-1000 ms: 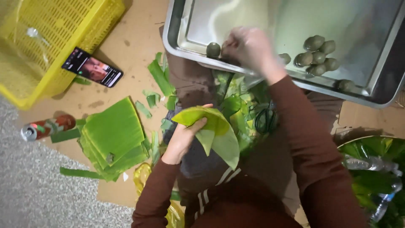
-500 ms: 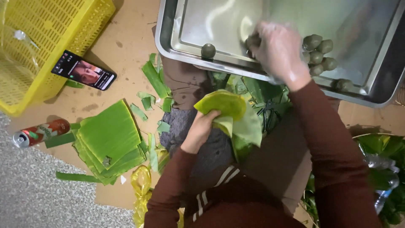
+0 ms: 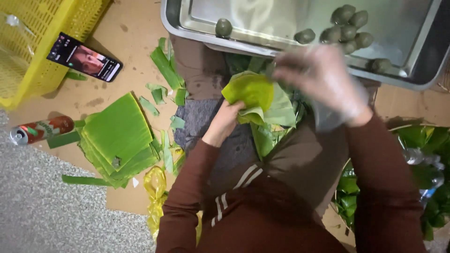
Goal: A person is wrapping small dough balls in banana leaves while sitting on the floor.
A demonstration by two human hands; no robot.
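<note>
My left hand (image 3: 227, 118) holds a cupped green leaf (image 3: 251, 91) above my lap. My right hand (image 3: 323, 77), in a clear plastic glove and blurred by motion, sits just right of the leaf, touching its edge; whether it holds something dark is unclear. Beyond it a metal tray (image 3: 187, 26) carries several dark green balls (image 3: 348, 27), with one ball (image 3: 223, 27) apart at the left. More leaves lie under the held one.
A stack of cut green leaf squares (image 3: 119, 136) lies on cardboard at the left, with leaf strips around. A phone (image 3: 84, 57) leans by a yellow crate (image 3: 42, 42). A drink can (image 3: 40, 130) lies on the floor. Leaves in a bag (image 3: 422, 159) sit at right.
My right hand came back from the tray's balls toward the leaf in my left hand. The view shifted so the tray sits higher in frame.
</note>
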